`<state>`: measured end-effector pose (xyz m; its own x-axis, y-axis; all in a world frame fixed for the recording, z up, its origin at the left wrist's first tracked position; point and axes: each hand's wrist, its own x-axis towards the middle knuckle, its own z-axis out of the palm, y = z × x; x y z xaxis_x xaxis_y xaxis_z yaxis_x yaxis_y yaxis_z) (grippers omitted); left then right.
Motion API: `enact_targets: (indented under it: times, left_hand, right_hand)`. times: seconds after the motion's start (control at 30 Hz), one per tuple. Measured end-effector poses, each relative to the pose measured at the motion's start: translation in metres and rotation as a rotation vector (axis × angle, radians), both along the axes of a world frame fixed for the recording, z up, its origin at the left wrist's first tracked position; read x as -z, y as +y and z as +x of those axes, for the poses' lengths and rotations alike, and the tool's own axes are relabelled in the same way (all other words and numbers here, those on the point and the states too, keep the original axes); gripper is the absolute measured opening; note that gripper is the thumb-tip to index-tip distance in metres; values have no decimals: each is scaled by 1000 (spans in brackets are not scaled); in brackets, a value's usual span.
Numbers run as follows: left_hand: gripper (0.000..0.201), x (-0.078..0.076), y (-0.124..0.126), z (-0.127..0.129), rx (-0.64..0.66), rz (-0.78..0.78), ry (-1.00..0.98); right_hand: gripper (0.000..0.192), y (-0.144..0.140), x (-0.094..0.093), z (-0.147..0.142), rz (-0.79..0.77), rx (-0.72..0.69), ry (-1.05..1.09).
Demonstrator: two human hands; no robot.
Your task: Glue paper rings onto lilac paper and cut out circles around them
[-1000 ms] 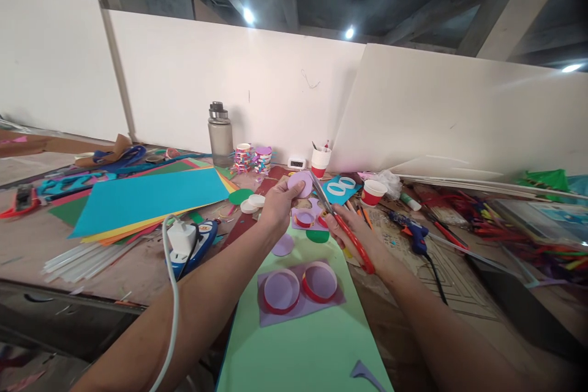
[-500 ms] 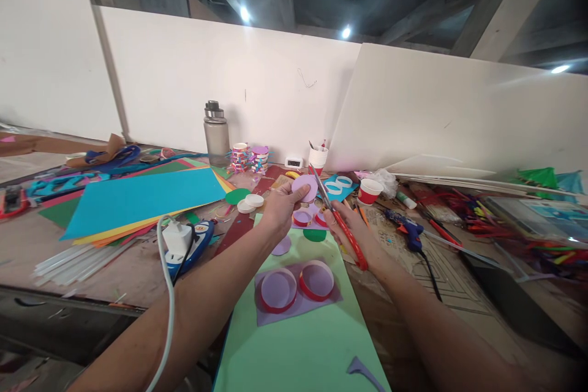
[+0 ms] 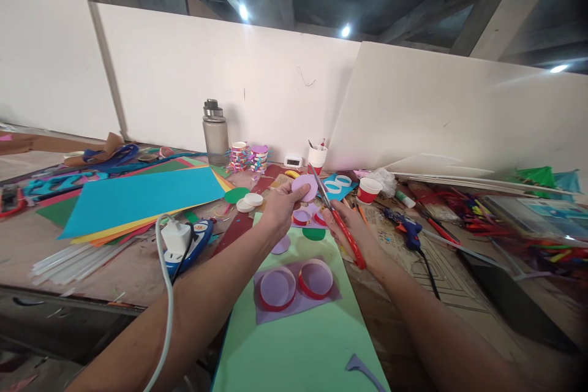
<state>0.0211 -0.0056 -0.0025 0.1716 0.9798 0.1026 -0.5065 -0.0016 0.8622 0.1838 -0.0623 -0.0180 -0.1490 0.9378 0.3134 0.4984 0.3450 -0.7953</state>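
Above the table, hands (image 3: 281,209) raised together.

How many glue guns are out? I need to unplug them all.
2: one blue glue gun beside the white plug left of the left hand, another right of the right hand. Clutter may hide more.

Showed two bare forearms, sleeveless up to the frame's edge, without gloves, rings, watch or bands anywhere visible.

Open passage: bare green sheet (image 3: 298,343) nearest the viewer. Obstacles: red rings (image 3: 296,282) mid-sheet, charger and cable (image 3: 172,239) left, glue gun (image 3: 404,228) right, cups (image 3: 367,190) and bottle (image 3: 215,133) behind.
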Motion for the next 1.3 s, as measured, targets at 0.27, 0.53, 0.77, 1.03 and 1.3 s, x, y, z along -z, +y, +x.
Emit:
enact_targets:
  times: [0.27,0.53,0.77,1.03,1.3]
  left_hand:
    - [42,-9,-6,-3,5,-3,2]
    - [40,-10,-5,-3,10,6,-1]
    - [36,-11,-2,-10,41,-13,68]
    - [35,-6,4,-9,36,41,155]
    - [39,-14,5,-17,113,-5,173]
  right_hand:
    - [34,-6,-13,-1,130,54,-157]
    - [31,-4,-10,1,141,68,-184]
    - [33,-5,-15,2,157,33,-197]
    - [30,0,-6,6,177,34,-228]
    - [35,-3,-12,5,168,43,-251]
